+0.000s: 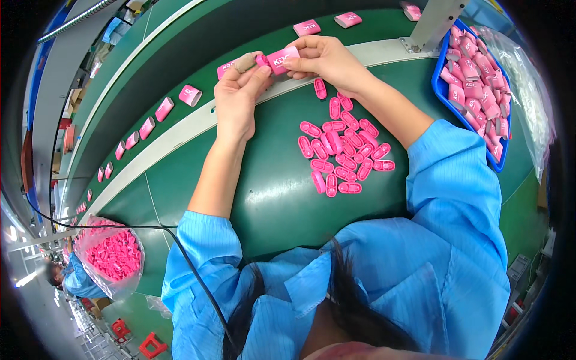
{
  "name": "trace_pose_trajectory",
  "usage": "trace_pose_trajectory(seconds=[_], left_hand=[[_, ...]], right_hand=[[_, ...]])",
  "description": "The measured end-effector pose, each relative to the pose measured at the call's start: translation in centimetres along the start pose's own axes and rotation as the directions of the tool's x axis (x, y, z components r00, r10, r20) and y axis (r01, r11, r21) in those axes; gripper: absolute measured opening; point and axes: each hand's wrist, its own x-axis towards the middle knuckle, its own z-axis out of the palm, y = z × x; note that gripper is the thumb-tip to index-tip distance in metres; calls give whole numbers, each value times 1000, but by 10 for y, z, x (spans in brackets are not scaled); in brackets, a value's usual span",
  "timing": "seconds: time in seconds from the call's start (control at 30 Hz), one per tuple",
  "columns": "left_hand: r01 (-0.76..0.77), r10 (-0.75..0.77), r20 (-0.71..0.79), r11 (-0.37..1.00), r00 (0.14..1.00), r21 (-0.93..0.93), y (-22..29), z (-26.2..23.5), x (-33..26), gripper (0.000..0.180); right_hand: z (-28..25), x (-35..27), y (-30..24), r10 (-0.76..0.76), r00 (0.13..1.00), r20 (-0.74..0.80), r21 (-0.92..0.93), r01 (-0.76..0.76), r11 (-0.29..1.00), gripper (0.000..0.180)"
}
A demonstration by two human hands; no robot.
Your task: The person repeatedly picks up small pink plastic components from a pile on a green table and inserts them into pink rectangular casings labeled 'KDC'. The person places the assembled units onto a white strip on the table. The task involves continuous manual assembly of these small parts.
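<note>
Above the raised pale rail, my two hands meet over one pink part. Between the thumb and fingers of my left hand [235,99] is a small bright-pink oval plastic cap [261,60]; a beige cover wraps one finger. My right hand [330,63] pinches a flattened pink shell [279,59] with white lettering. Cap and shell touch end to end; whether the cap sits inside the shell I cannot tell. Below, on the green work surface [270,186], several loose pink oval caps [346,161] lie in a spread pile between my forearms.
Pink shells [189,95] stand in a curved row on the green belt beyond the rail [138,150]. A blue bin [441,90] full of shells stands at right, beside clear plastic [522,90]. Lower left are a bag of pink caps [114,252], a black cable [150,227] and a co-worker [81,279].
</note>
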Motion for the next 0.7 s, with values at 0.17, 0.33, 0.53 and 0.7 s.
trace_pose_trajectory(seconds=[0.17, 0.33, 0.53, 0.7], left_hand=[[-20, 19, 19, 997, 1000, 78, 2, 0, -1, 30], [-68, 61, 44, 981, 997, 184, 8, -3, -1, 31], [-360, 384, 126, 634, 915, 685, -2, -2, -8, 36], [-403, 402, 249, 360, 881, 842, 9, 6, -15, 40]], right_hand=[[2, -1, 4, -5, 1000, 9, 191, 4, 982, 25], [5, -5, -1, -133, 991, -14, 61, 134, 989, 24], [10, -8, -2, -245, 969, -37, -142, 238, 961, 24], [10, -4, -1, -301, 953, -40, -286, 278, 917, 25]])
